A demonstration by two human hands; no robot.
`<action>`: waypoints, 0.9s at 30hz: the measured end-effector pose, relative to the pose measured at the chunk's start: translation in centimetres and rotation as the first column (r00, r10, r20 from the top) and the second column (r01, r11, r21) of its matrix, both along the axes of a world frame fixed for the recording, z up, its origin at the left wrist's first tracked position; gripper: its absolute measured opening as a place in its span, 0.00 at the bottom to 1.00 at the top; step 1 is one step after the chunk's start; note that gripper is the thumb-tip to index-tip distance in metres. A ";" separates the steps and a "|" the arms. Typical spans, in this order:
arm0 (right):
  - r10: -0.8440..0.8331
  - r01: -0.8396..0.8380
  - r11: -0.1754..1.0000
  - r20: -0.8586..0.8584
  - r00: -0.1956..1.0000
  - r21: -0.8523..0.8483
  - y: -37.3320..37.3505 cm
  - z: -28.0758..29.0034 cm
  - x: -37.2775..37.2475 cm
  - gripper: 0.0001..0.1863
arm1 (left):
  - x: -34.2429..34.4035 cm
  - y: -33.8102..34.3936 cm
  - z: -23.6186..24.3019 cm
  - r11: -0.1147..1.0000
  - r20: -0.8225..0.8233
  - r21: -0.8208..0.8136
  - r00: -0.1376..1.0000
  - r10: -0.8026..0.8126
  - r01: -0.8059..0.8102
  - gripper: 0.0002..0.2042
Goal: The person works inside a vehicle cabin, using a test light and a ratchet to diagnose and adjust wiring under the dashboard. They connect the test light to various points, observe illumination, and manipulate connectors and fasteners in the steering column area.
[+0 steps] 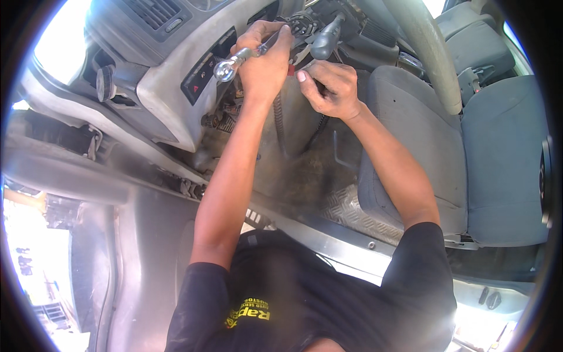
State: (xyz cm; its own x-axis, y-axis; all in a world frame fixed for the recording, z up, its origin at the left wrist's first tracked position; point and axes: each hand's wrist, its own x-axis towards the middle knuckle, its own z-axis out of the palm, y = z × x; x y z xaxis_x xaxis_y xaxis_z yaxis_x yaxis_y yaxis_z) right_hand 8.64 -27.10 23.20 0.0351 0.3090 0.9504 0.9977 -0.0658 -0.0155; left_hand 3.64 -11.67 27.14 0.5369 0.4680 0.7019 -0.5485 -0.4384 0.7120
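Tool (239, 60) in the left hand (258, 67), left of the wheel (431, 58)

The left hand's fingers are closed around the tool — its shiny round head sticks out on the side away from the wheel, and its thin shaft slants up toward the column (302, 23), also left of the wheel. The right hand (333, 88) sits between the left hand and the wheel, fingers curled and thumb reaching out beside the forefinger. A small red piece (291, 70) shows just off that thumb; I cannot tell whether the right hand pinches it.

Above the right hand, left of the wheel, is a stalk (328, 40) with a thick dark grip. Farther left of the wheel, past the tool, the switch panel (202, 76) carries a red triangle and small pale symbols. Beyond it, farthest from the wheel, is a slatted vent (152, 12). Below and left of the wheel hangs a ribbed hose (279, 126); directly below the wheel is a grey seat (410, 135). Lower still, left of the wheel, a black shirt (352, 293) bears yellow lettering — upside down in this view.
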 end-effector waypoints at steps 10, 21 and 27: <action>-0.500 0.555 0.812 -0.278 0.820 0.178 -4.2 0.0 4.5 0.11 | -0.3 -0.3 0.7 0.999 0.000 0.032 1.000 0.003 -0.003 0.07; -0.534 0.393 0.826 -0.339 0.774 -0.404 -5.1 0.2 4.8 0.25 | 0.0 -0.2 0.5 0.986 0.038 0.130 0.994 0.103 -0.107 0.09; -0.311 0.124 0.916 -0.479 0.821 -0.382 -5.7 1.3 5.7 0.29 | 1.3 1.3 -0.9 0.993 -0.006 0.098 0.997 0.074 -0.073 0.10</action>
State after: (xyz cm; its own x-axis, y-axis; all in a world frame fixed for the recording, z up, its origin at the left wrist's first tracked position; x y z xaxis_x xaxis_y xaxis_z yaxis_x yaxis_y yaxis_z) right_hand 14.31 -32.79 24.50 0.5972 0.5139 0.6158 0.8021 -0.3743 -0.4654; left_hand 4.98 -10.36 26.27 0.5106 0.4357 0.7412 -0.5058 -0.5449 0.6687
